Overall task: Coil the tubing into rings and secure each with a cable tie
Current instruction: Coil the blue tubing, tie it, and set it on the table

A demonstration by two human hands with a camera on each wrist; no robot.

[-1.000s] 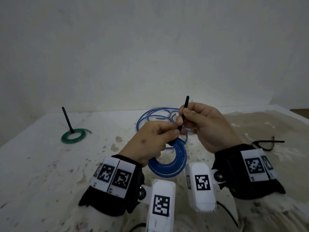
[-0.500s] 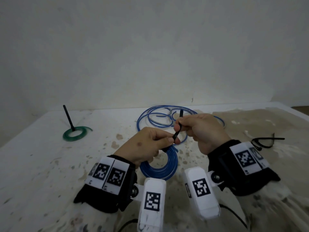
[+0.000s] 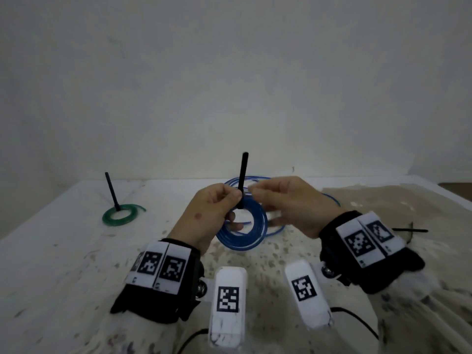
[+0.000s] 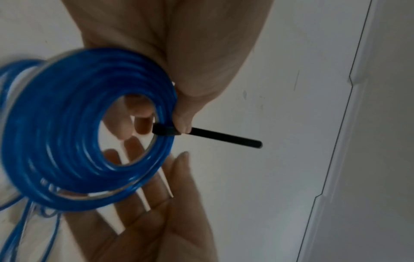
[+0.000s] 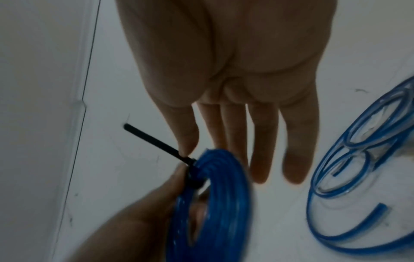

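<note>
A coil of blue tubing (image 3: 249,232) hangs above the table with a black cable tie (image 3: 242,175) wrapped round it, the tie's tail pointing up. My left hand (image 3: 219,204) pinches the coil (image 4: 74,134) at the tie's head (image 4: 165,132). My right hand (image 3: 283,200) hovers just right of it with its fingers (image 5: 264,141) straight and nothing in them. In the right wrist view the tie (image 5: 156,141) sticks out past the coil (image 5: 215,203). More loose blue tubing (image 3: 258,182) lies on the table behind the hands.
A green tubing ring (image 3: 120,216) bound by an upright black tie (image 3: 111,190) lies at the far left. Spare black cable ties (image 3: 411,231) lie at the right. The white table (image 3: 63,251) is speckled and meets a wall behind.
My right hand has let go of the tie's tail and opened. The left hand has lifted the coil, and the tail now stands upright.
</note>
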